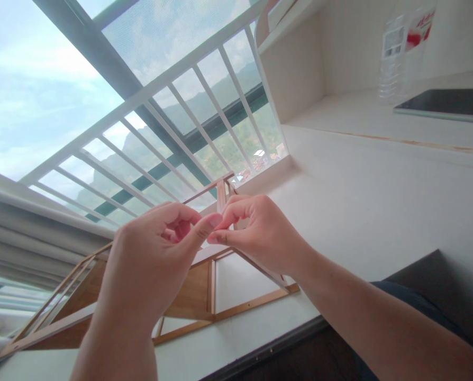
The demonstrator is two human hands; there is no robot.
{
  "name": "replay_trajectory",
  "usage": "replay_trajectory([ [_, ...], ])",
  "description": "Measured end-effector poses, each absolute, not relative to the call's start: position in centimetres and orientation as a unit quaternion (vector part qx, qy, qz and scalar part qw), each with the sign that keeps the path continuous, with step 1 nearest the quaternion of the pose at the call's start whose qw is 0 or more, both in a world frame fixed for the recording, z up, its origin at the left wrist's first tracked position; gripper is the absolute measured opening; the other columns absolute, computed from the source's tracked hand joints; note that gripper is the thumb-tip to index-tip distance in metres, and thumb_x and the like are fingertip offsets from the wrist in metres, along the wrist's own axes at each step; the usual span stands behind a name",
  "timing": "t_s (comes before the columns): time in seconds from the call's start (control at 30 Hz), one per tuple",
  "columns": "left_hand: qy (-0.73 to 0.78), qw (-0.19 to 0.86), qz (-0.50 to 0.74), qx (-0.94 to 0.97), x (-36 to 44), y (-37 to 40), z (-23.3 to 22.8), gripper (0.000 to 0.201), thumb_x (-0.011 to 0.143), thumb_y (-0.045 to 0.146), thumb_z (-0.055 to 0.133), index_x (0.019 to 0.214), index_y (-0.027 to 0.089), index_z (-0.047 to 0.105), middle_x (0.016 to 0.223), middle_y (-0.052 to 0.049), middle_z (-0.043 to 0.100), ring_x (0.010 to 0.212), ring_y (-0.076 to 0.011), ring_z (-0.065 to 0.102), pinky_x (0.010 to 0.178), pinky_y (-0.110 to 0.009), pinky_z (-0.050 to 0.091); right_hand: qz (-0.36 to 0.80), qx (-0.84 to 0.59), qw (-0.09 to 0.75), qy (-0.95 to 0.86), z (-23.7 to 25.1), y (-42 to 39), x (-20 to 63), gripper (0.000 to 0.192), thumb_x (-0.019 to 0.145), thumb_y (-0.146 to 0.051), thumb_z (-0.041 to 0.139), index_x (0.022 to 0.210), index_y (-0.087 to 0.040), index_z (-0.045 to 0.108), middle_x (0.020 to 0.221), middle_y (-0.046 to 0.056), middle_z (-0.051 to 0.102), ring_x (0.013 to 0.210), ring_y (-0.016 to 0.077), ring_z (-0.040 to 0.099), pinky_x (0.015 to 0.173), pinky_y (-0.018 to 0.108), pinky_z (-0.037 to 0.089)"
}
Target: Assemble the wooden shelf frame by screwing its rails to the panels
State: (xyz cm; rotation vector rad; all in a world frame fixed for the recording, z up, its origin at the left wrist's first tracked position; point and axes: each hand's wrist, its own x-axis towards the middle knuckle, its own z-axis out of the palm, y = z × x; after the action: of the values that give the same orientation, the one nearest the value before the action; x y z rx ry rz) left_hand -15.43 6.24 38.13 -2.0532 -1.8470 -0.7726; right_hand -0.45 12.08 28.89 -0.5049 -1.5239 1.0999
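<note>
We held both hands over the wooden frame (pixel 205 296) standing on the near-left part of the desk (pixel 379 211). Our left hand (pixel 149 264) and right hand (pixel 260 233) met fingertip to fingertip, pinched together on something too small to tell. A tablet (pixel 446 103) and bottle (pixel 391 58) sat far right
</note>
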Motion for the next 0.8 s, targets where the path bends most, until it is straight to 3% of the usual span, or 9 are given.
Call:
replay_trajectory([
  [0.27,-0.595,0.122,-0.283,-0.742,-15.4,6.3,38.8,0.021,0.075,0.047,0.077,0.068,0.027,0.075,0.055,0.008,0.066,0.046,-0.0081,0.055,0.042,-0.02,0.035,0.467,-0.243,0.554,-0.645,28.7,12.1,-0.6,0.032,0.072,-0.045,0.088,0.068,-0.018,0.072,0.074,0.0,0.071,0.074,0.0168,0.063,0.071,0.031,0.044],
  [0.43,-0.577,0.05,-0.226,-0.783,-14.9,6.1,39.3,0.007,0.086,0.032,0.069,0.085,0.027,0.075,0.087,0.005,0.071,0.075,-0.0099,0.065,0.066,-0.023,0.048,0.52,-0.214,0.527,-0.638,28.9,12.8,-0.3,0.033,0.069,-0.044,0.09,0.07,-0.016,0.072,0.067,-0.001,0.068,0.07,0.015,0.06,0.065,0.027,0.04],
  [0.57,-0.519,0.042,-0.203,-0.829,-15.1,6.4,39.4,0.009,0.092,0.025,0.063,0.092,0.024,0.073,0.1,-0.001,0.067,0.092,-0.0132,0.062,0.08,-0.026,0.047,0.551,-0.141,0.481,-0.667,29.3,13.4,0.6,0.021,0.084,-0.036,0.08,0.087,-0.015,0.078,0.079,0.001,0.072,0.077,0.0148,0.062,0.073,0.028,0.045],
  [0.73,-0.509,0.012,-0.211,-0.834,-15.8,6.7,39.4,0.013,0.091,0.032,0.064,0.091,0.022,0.072,0.103,-0.003,0.068,0.096,-0.0159,0.064,0.085,-0.026,0.049,0.541,-0.134,0.498,-0.664,29.5,13.1,0.7,0.007,0.085,-0.018,0.075,0.083,-0.015,0.08,0.079,0.001,0.072,0.079,0.0148,0.064,0.075,0.028,0.045],
  [0.8,-0.55,0.016,-0.207,-0.809,-15.8,6.7,39.5,0.021,0.091,0.041,0.062,0.09,0.022,0.072,0.094,-0.002,0.07,0.086,-0.015,0.064,0.077,-0.026,0.049,0.529,-0.134,0.516,-0.66,29.4,13.0,0.5,0.005,0.083,-0.017,0.077,0.081,-0.014,0.08,0.081,0.002,0.073,0.082,0.0157,0.065,0.077,0.029,0.046],
])
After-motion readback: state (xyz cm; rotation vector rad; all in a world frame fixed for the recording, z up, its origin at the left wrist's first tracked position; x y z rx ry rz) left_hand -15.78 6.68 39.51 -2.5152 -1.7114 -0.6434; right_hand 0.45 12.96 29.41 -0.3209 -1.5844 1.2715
